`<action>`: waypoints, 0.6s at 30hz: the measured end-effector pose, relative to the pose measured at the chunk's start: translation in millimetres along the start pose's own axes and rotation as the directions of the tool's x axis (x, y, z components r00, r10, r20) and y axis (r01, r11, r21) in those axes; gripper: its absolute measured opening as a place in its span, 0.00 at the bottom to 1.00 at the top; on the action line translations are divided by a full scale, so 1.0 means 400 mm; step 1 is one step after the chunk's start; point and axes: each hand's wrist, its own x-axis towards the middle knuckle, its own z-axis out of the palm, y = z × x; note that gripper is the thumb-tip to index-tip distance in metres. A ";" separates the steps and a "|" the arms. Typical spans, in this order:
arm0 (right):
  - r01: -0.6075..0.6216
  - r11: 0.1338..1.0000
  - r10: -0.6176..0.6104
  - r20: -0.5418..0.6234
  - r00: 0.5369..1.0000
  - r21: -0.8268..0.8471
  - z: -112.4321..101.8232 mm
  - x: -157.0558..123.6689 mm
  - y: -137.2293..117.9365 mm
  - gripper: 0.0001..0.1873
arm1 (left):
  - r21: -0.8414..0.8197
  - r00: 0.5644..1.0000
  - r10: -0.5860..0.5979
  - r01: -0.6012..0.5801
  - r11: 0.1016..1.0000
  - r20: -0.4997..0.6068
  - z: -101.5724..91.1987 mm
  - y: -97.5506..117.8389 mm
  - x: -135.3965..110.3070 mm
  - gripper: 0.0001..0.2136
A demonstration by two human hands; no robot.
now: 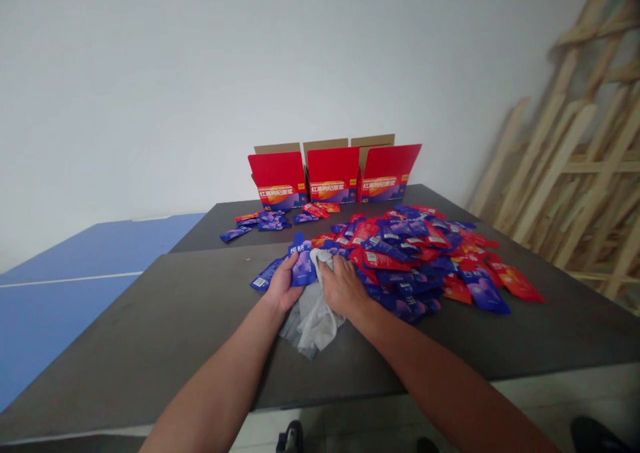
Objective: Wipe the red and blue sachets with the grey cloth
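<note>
My left hand [283, 285] grips a blue-purple pouch [303, 266], upright above the dark table. My right hand [343, 283] is closed on a crumpled light grey cloth [315, 320], whose top end is bunched against the pouch's right side. The cloth's lower part hangs down to the tabletop. Another blue pouch [265, 276] lies flat just left of my left hand. To the right of my right hand spreads a big heap of red and blue pouches [400, 246]. My right fingertips are partly hidden by the cloth.
Three red cartons with raised flaps, a left one [278, 176], a middle one [333, 173] and a right one [387, 173], stand at the table's back. Before them lies a small group of pouches [270, 220]. A blue table [100, 266] adjoins at left; wooden slats [575, 146] lean at right.
</note>
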 end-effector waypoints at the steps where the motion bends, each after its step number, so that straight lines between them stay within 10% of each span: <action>1: 0.059 0.998 -0.059 0.010 0.998 0.011 -0.004 -0.002 -0.001 0.23 | -0.007 1.000 0.004 -0.004 1.000 0.028 0.000 0.001 -0.002 0.07; 6: 0.314 0.945 -0.322 0.092 0.942 0.092 -0.014 -0.011 -0.003 0.21 | 0.046 0.965 -0.203 0.198 0.979 0.164 0.003 0.004 -0.018 0.19; 18: 0.046 0.999 -0.047 0.110 0.993 0.006 -0.017 -0.002 0.005 0.24 | 0.187 0.947 -0.258 0.222 0.957 0.194 0.005 -0.017 -0.038 0.19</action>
